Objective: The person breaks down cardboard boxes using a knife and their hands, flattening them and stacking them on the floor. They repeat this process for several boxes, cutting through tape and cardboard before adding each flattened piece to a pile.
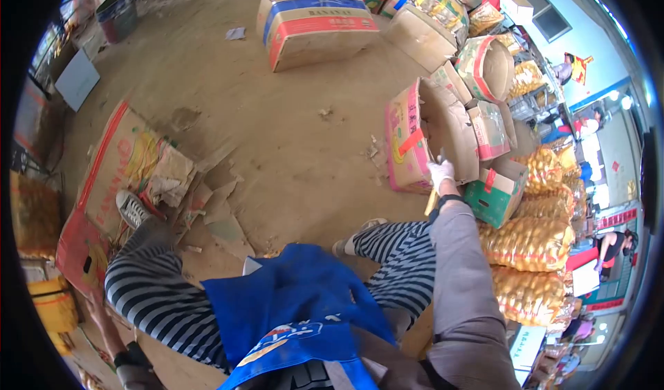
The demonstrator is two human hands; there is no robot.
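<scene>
My left hand (95, 308) is at the lower edge of a flattened banana carton (114, 162). Its fingers appear closed on the red end of the cardboard, though partly hidden. My right hand (441, 173), in a white glove, is closed around a tool with a pale, wood-coloured handle (431, 202). The handle sticks out below the fist, and the tool's other end is too small to make out. Just behind this hand stands an open pink-and-tan carton (408, 141). My left shoe (131, 209) rests on or against the flattened carton, beside torn brown cardboard (169, 175).
A banana box (318, 27) sits on the dirt floor ahead. Open cartons (484, 68) and a green box (494, 195) stand at right, beside stacked net sacks (529, 245). Cardboard scraps (225, 220) lie between my feet. A dark bin (116, 16) stands far left. Several people are at right.
</scene>
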